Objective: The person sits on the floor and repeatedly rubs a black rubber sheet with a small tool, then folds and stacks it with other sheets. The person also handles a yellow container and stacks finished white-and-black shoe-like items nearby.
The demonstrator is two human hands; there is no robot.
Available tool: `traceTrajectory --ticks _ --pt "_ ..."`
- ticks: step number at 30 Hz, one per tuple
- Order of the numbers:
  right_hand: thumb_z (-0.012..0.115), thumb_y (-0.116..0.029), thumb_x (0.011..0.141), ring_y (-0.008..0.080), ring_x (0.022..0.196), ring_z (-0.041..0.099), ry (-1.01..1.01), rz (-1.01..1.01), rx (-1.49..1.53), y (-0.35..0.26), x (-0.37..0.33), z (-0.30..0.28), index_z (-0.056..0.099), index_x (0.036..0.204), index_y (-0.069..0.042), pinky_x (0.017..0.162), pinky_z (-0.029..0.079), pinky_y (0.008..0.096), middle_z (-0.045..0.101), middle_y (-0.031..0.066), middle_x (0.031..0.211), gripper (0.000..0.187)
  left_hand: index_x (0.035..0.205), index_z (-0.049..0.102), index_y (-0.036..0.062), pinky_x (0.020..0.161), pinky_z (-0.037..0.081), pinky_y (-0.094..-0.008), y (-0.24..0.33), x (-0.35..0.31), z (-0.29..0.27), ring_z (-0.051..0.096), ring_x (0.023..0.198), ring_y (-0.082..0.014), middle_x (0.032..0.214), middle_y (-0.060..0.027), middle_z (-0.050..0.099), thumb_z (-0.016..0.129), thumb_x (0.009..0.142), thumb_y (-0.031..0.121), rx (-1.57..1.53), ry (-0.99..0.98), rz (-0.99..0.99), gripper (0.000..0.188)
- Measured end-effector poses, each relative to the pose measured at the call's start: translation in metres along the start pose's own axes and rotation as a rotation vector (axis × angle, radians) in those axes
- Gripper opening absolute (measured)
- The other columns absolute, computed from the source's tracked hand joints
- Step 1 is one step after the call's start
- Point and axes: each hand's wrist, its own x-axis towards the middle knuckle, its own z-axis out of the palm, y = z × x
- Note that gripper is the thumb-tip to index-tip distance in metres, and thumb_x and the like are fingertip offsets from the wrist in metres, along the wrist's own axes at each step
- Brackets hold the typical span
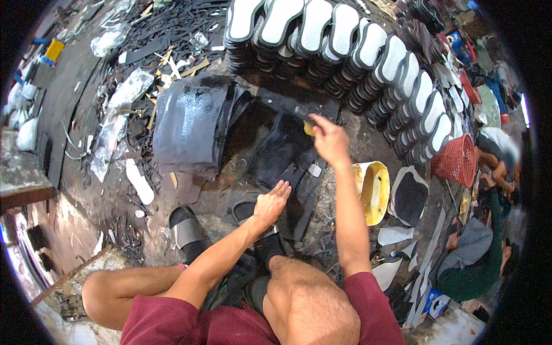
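The right hand (329, 140) is closed around a brush (306, 118) with a yellowish handle, its dark head touching the far edge of a black rubber sheet (282, 150) lying on the floor (224, 192). The left hand (272, 202) lies flat and open, fingers spread, pressing the sheet's near edge. Just right of the right forearm stands a yellow tub (372, 190). Stacks of black-and-white soles (368, 49) curve behind. A red basket (457, 161) sits far right; a blue printed box (438, 302) lies lower right.
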Motion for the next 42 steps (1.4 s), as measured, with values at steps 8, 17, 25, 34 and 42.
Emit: traceTrajectory --ticks 8,17,25,34,42 --pt "0.059 -0.012 0.086 0.0324 0.096 0.073 -0.056 0.092 -0.226 0.014 -0.006 0.040 0.076 0.116 -0.027 0.077 0.058 0.0503 0.074 0.0124 0.112 0.038 0.137 0.059 0.0093 0.087 0.061 -0.0370 -0.004 -0.002 -0.002 0.054 0.136 -0.0206 0.148 -0.0062 0.055 0.057 0.089 0.009 -0.039 -0.046 -0.046 0.047" --pt "0.056 -0.015 0.091 0.0346 0.092 0.073 -0.306 -0.042 -0.214 0.039 0.001 0.015 0.074 0.118 -0.032 0.080 0.059 0.0499 0.075 0.0103 0.108 0.036 0.136 0.058 0.0049 0.095 0.057 -0.0377 0.006 0.015 -0.010 0.051 0.139 -0.0256 0.148 -0.0116 0.055 0.061 0.085 0.005 -0.136 0.030 -0.093 0.051" --pt "0.050 -0.016 0.095 0.0363 0.091 0.072 -0.322 -0.071 -0.218 0.022 -0.042 0.044 0.071 0.121 -0.028 0.078 0.060 0.0505 0.075 0.0116 0.106 0.035 0.129 0.066 0.0072 0.108 0.046 -0.0444 -0.013 0.005 -0.018 0.054 0.132 -0.0347 0.146 -0.0191 0.054 0.062 0.085 0.006 -0.466 0.363 -0.378 0.044" --pt "0.055 -0.007 0.087 0.0309 0.103 0.071 -0.259 -0.251 -0.189 -0.046 -0.157 0.083 0.068 0.125 -0.022 0.080 0.058 0.0455 0.069 0.0093 0.122 0.043 0.121 0.070 -0.0001 0.095 0.048 -0.0493 -0.062 0.002 -0.032 0.061 0.105 -0.0408 0.103 -0.0207 0.067 0.061 0.078 0.010 -0.361 0.404 -0.787 0.045" --pt "0.060 -0.013 0.087 0.0287 0.113 0.068 -0.202 -0.416 -0.241 -0.039 -0.178 0.073 0.067 0.125 -0.024 0.087 0.058 0.0430 0.067 0.0078 0.128 0.040 0.121 0.067 -0.0003 0.103 0.041 -0.0488 -0.021 0.018 -0.065 0.053 0.120 -0.0367 0.124 -0.0182 0.060 0.071 0.081 0.019 -0.117 0.430 -0.727 0.045"
